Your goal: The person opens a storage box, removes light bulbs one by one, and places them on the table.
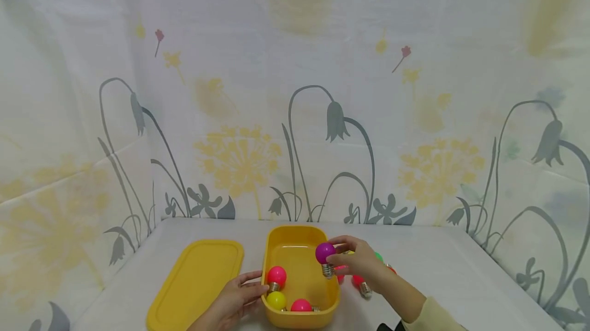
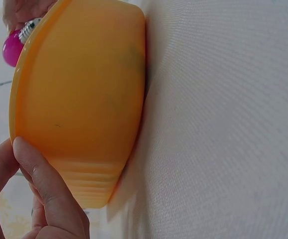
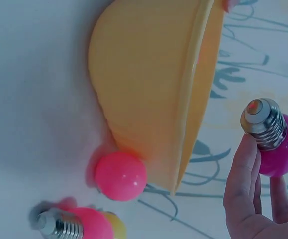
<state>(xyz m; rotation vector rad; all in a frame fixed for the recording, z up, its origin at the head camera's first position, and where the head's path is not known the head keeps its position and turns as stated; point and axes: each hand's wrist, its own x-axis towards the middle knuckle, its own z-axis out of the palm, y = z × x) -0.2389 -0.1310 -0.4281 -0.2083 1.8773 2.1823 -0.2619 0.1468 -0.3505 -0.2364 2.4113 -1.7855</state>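
Observation:
A purple light bulb (image 1: 325, 253) is pinched in my right hand (image 1: 361, 262), its metal screw base pointing down, over the right rim of a yellow plastic box (image 1: 301, 321). The right wrist view shows the fingers around the purple bulb (image 3: 278, 144). My left hand (image 1: 235, 297) grips the box's left rim, and in the left wrist view its thumb presses the outside wall (image 2: 79, 99). Inside the box lie a pink bulb (image 1: 277, 275), a yellow bulb (image 1: 276, 300) and another pink bulb (image 1: 301, 305).
A yellow lid (image 1: 198, 282) lies flat to the left of the box. More bulbs lie on the white table to the right, partly hidden behind my right hand, including a red one (image 1: 358, 281) and a green one (image 1: 379, 256). A patterned curtain (image 1: 313, 167) rises behind.

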